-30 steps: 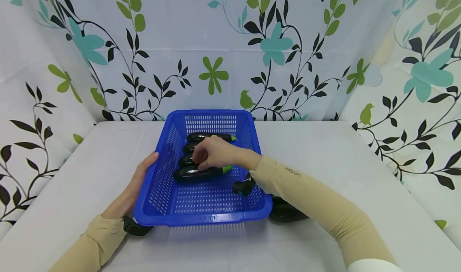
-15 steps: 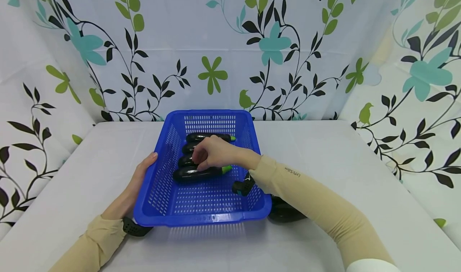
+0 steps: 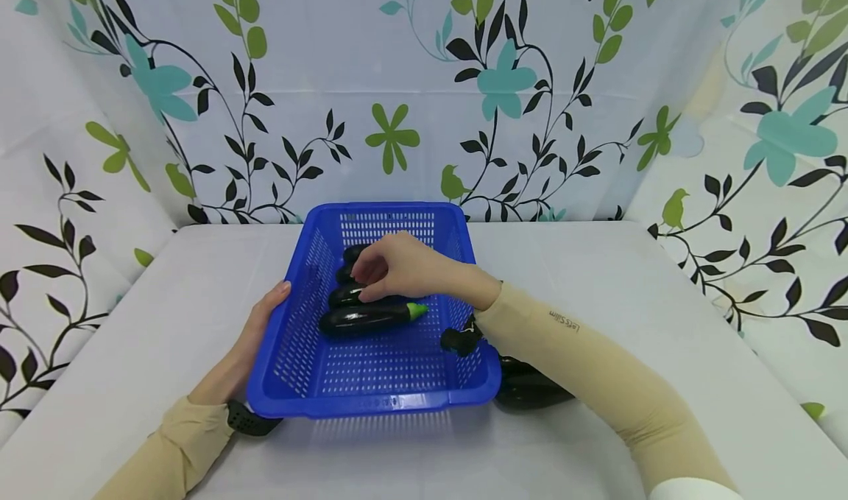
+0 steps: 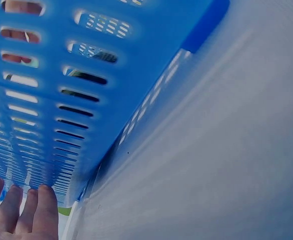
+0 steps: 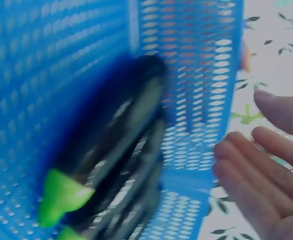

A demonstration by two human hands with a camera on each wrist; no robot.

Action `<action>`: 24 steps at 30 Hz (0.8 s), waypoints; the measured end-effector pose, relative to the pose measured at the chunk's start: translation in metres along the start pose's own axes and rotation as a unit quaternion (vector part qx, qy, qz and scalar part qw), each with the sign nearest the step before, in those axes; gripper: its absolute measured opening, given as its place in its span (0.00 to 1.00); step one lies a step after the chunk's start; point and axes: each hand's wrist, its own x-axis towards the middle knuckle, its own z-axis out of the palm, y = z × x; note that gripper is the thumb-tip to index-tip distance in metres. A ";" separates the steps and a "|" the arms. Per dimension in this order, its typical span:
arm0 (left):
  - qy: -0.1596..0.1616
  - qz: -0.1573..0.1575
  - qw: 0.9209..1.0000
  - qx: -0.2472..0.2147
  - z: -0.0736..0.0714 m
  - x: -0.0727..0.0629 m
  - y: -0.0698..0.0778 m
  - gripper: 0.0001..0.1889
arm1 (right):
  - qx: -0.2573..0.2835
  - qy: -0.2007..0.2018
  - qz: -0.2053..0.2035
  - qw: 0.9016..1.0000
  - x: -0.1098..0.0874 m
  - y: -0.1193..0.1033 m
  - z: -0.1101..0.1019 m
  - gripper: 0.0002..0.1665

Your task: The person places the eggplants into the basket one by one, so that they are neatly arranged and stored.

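Note:
A blue perforated plastic basket (image 3: 371, 406) stands on the table with several dark glossy eggplants lying side by side inside. The front eggplant (image 3: 364, 320) shows its green stem end at the right; the ones behind are partly covered by my right hand (image 3: 407, 264). That hand hovers over the row, and in the right wrist view its thumb and fingers (image 5: 251, 185) are spread apart and hold nothing. My left hand (image 3: 255, 327) rests along the basket's left side, its straight fingers (image 4: 46, 210) against the outer wall in the left wrist view.
More eggplants (image 3: 530, 386) lie on the table outside the basket's right front corner, partly hidden by the right forearm. White table (image 3: 165, 301) extends around the basket. A leaf-patterned curtain (image 3: 424, 95) hangs behind and at both sides.
My right hand has lifted off the eggplants and shifted slightly back and to the right. More of the front eggplant now shows. The left hand and basket stay in place.

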 end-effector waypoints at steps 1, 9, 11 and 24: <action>0.001 -0.002 1.000 0.001 0.000 0.000 0.000 0.38 | -0.001 0.001 -0.001 1.000 -0.003 -0.002 -0.003 0.16; 0.009 0.006 1.000 0.002 0.000 0.001 0.001 0.38 | 0.001 0.012 0.007 1.000 -0.021 -0.008 -0.018 0.16; 0.008 0.006 1.000 0.003 0.000 0.002 0.000 0.39 | 0.006 0.015 0.008 1.000 -0.026 -0.008 -0.021 0.16; 0.002 0.010 1.000 0.003 -0.001 0.002 0.002 0.38 | 0.029 0.036 0.013 0.999 -0.050 -0.004 -0.032 0.15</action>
